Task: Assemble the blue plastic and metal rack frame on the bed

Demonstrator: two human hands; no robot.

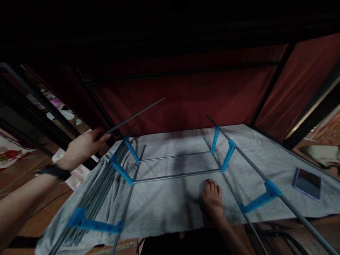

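Note:
My left hand (86,145), with a dark band on its wrist, grips one end of a thin grey metal rod (138,113). That rod slants up to the right above the cloth. My right hand (212,196) lies palm down on the grey cloth, fingers stretched, holding nothing. Around it stands a frame of grey tubes joined by blue plastic brackets, among them a right bracket (261,200) and a left bracket (95,225). Two crossbars link the frame's sides, the nearer crossbar (177,176) just beyond my right hand.
A bundle of loose metal rods (102,187) lies along the cloth's left side. On the right, a phone (308,183) rests on the grey cloth (164,209). Dark metal bars and a red fabric panel (180,95) rise behind. Bright items (62,109) lie on the floor at left.

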